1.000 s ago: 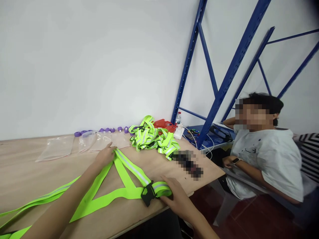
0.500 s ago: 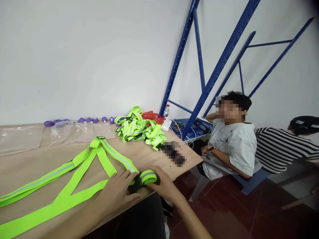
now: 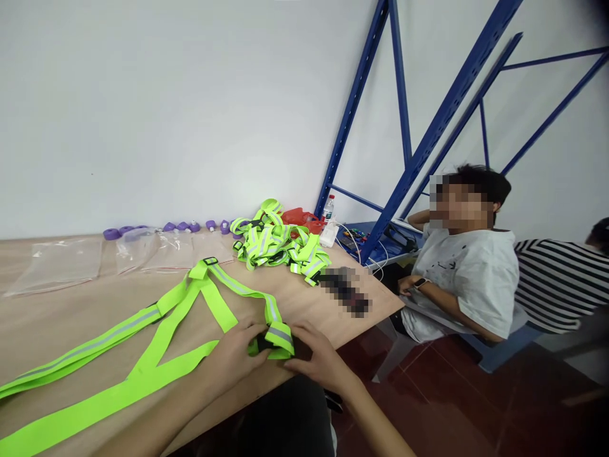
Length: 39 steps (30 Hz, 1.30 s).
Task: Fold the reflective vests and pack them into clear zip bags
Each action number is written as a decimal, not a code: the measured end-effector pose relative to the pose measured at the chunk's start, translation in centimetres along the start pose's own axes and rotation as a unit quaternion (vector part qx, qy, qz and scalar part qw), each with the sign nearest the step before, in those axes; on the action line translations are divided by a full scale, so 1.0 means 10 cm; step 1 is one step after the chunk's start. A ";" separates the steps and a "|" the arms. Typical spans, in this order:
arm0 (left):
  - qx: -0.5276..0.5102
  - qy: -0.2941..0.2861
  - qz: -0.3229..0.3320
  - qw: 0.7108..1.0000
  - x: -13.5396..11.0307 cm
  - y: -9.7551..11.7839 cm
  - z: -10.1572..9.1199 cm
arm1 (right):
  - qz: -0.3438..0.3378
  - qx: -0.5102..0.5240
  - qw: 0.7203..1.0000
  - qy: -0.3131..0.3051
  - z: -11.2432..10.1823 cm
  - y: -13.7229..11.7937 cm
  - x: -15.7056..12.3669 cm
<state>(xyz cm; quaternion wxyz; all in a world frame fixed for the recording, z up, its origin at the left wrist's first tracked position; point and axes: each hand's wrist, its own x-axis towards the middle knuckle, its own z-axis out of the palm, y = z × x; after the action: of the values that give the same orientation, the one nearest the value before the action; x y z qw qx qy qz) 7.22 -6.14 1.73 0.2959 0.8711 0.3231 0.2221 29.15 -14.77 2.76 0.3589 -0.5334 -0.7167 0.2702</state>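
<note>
- Two blue perforated metal rack frames (image 3: 440, 130) lean across the view on the right, against the white wall.
- The wooden bench (image 3: 309, 304) runs along the wall, its near corner beside a seated person in a white T-shirt (image 3: 471, 273); another person in a striped top (image 3: 556, 282) sits beyond.
- A lime-yellow reflective harness (image 3: 143, 374) lies spread on the bench from the lower left to the near edge, where its end meets both hands.
- A tangled pile of lime-yellow reflective straps (image 3: 276, 244) sits farther back, near the wall.
- The left hand (image 3: 235, 355) has its grip nearly closed, thumb and forefinger about a black buckle (image 3: 268, 341).
- The right hand (image 3: 316, 355) has its grip part open, thumb and forefinger beside the harness's strap loop (image 3: 281, 336); whether it pinches the webbing I cannot tell.
- Clear plastic bags (image 3: 61, 260) lie flat at the back left.
- A red plastic bag (image 3: 299, 219) rests behind the pile, just beside a bottle (image 3: 329, 208).
- Small purple pieces (image 3: 183, 226) line the wall.
</note>
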 end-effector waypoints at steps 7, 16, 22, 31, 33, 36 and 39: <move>-0.021 0.060 0.011 0.998 -0.06 -0.05 -0.08 | 0.011 0.000 1.000 -0.012 -0.05 0.01 -0.04; 0.044 0.114 0.031 0.992 -0.34 -0.33 -0.16 | 0.032 -0.017 0.998 0.047 -0.17 0.31 -0.03; 0.110 0.129 0.054 0.984 -0.48 -0.41 -0.22 | -0.004 -0.010 0.999 0.044 -0.20 0.31 -0.02; 0.208 0.170 0.083 0.960 -0.74 -0.61 -0.27 | -0.059 -0.098 0.993 0.017 -0.15 0.33 -0.03; 0.217 0.168 0.081 0.958 -0.81 -0.68 -0.26 | -0.082 -0.128 0.988 0.022 -0.13 0.35 -0.03; 0.221 0.162 0.079 0.958 -0.90 -0.78 -0.24 | -0.101 -0.145 0.984 0.026 -0.11 0.38 -0.02; 0.226 0.159 0.071 0.958 -0.98 -0.86 -0.22 | -0.105 -0.139 0.985 0.022 -0.13 0.38 -0.03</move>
<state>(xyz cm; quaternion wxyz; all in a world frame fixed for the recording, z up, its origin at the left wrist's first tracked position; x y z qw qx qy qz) -4.59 -6.84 -4.29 0.0196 0.8893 0.3452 0.2992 32.42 -13.93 0.55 0.3230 -0.5058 -0.7912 0.1173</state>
